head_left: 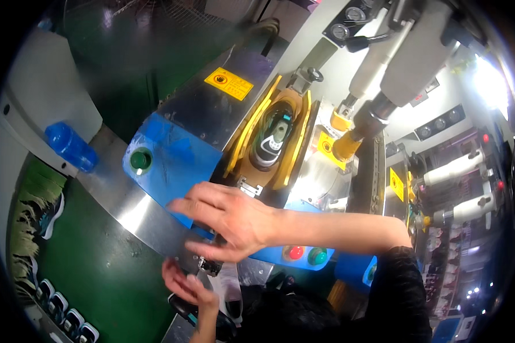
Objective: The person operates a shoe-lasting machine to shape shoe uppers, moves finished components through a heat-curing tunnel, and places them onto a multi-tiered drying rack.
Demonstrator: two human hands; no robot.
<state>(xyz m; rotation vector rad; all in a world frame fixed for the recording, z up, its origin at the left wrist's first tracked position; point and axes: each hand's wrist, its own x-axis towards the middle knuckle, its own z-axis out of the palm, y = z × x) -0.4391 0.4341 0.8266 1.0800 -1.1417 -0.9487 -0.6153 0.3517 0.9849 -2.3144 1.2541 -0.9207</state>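
A dark shoe with a pale toe and a teal patch (273,137) lies in a brown cradle between the yellow side pads (296,150) of a machine. My right hand (226,220) is over the front edge of the blue panel, its fingers spread and nothing visibly held. Under its thumb is a small black fitting (210,266); whether they touch I cannot tell. My left hand (190,284) is lower, fingers apart and slightly bent, with no object visible in it. Beside its wrist is a black shoe-like thing with a teal mark (183,308), partly hidden.
A green button (141,160) sits on the blue panel (174,151); red (293,252) and green (317,256) buttons are right of it. Press cylinders (377,111) stand right of the cradle. A blue bottle (71,146) is at left. Several shoes (57,306) line the lower left.
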